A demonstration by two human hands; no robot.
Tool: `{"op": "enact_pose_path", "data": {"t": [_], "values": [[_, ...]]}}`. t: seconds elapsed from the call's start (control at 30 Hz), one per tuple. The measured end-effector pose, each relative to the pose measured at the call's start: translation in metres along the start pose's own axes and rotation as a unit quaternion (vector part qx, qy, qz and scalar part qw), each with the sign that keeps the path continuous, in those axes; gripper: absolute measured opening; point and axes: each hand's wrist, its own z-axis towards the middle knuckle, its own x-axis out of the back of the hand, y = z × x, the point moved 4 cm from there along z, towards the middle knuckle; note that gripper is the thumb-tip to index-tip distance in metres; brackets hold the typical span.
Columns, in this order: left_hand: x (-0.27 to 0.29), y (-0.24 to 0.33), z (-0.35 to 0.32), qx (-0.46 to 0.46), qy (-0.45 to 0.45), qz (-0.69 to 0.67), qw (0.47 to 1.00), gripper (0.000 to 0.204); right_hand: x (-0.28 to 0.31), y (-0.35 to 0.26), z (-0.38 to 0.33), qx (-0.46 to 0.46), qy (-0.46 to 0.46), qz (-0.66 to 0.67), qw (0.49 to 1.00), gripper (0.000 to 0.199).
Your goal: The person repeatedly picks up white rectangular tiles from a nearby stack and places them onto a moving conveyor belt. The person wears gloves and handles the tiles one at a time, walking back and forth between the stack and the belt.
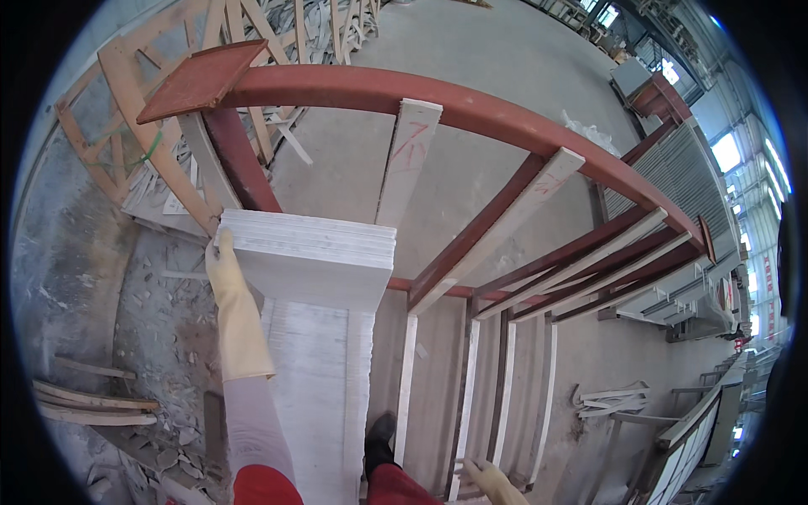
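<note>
- Stack of pale stone slabs (pixel 307 252), grey-white and veined, lies flat on the near left end of a red steel rack (pixel 438 97). Its layered edges face the camera; a long pale slab (pixel 316 387) runs beneath it toward the person.
- Left hand (pixel 229 282), in a yellow rubber glove, is pressed against the stack's left edge, arm stretched out. Fingers lie flat along the edge, partly curled on it; whether they actually clamp a slab I cannot tell.
- Right hand (pixel 492 481), also yellow-gloved, sits low at the frame's bottom, near the lower ends of the upright strips. Fingers loosely spread, nothing seen in them.
- Judged progress: several slabs already piled on the rack; the left hand looks to be squaring or steadying the pile. Much of the rack is unfilled.
- Narrow stone strips (pixel 404 160) lean across the red rails further along.
- Wooden frames (pixel 135 126) stand at upper left, with offcuts beneath.
- Rubble and broken pieces (pixel 160 337) litter the floor at left.
- Dark shoe (pixel 380 433) shows beside the long slab.
</note>
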Motion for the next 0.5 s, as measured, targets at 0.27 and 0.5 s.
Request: {"op": "enact_pose_path", "data": {"t": [0.27, 0.5], "values": [[-0.001, -0.008, 0.004, -0.017, -0.009, -0.065, 0.998, 0.049, -0.019, -0.234, 0.003, 0.127, 0.036, -0.158, 0.979, 0.047], [0.005, -0.002, -0.02, -0.047, 0.005, -0.122, 0.991, 0.044, -0.041, -0.36, 0.001, 0.347, 0.076, -0.007, 0.935, 0.046]]}}
